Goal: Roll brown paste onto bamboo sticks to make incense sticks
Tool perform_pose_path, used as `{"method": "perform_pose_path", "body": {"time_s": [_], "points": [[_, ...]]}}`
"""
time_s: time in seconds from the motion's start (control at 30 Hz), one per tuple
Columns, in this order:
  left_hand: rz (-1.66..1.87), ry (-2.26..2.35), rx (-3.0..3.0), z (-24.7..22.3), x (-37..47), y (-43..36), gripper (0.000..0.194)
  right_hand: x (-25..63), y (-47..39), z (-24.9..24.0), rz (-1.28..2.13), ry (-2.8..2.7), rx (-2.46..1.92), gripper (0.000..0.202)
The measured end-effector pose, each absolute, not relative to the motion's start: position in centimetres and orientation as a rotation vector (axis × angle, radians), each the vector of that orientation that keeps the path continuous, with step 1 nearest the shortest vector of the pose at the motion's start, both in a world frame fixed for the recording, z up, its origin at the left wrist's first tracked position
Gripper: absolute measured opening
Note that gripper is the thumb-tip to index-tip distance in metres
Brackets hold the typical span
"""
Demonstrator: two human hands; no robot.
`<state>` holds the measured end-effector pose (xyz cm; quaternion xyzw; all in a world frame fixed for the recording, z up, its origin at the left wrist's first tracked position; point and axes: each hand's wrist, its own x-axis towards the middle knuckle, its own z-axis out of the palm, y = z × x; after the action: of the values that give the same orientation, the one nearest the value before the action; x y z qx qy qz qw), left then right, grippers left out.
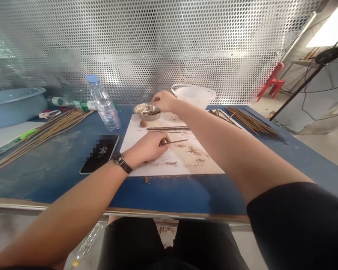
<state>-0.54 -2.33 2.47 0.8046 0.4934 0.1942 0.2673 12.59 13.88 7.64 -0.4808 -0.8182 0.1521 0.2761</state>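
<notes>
My left hand [154, 146] is closed around a thin brown stick [180, 141], which points right over a white board [129, 155]. My right hand [165, 101] reaches to the right rim of a metal bowl [148, 117]; its fingers are bent together, and what they hold, if anything, is hidden. Small dark bits lie inside the bowl. A brown ball [143, 123] rests on the board in front of the bowl. Several thin dark sticks [169, 129] lie across the board behind my left hand, amid brown crumbs [194, 150].
A plastic bottle [105, 107] and a phone [100, 154] stand and lie left of the board. Behind is a white bucket [195, 96] against a perforated metal panel [146, 45]. Stick bundles lie at right [253, 122] and left [42, 135], near a blue basin [14, 107].
</notes>
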Motion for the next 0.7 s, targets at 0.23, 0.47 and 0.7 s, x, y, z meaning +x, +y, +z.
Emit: {"method": "perform_pose_path", "body": {"time_s": [0.23, 0.47, 0.7], "points": [[0.545, 1.342, 2.218, 1.2, -1.4, -1.0, 0.017, 11.2, 13.7, 7.0, 0.287, -2.196, -1.37, 0.02], [0.786, 1.308, 2.276, 2.2, -1.8, -0.4, 0.019, 18.2, 4.0, 8.2, 0.444, -2.084, -1.062, 0.02], [1.22, 1.087, 1.735, 5.2, -1.6, -1.7, 0.045, 23.4, -4.3, 6.0, 0.589, -2.224, -1.033, 0.049]]}}
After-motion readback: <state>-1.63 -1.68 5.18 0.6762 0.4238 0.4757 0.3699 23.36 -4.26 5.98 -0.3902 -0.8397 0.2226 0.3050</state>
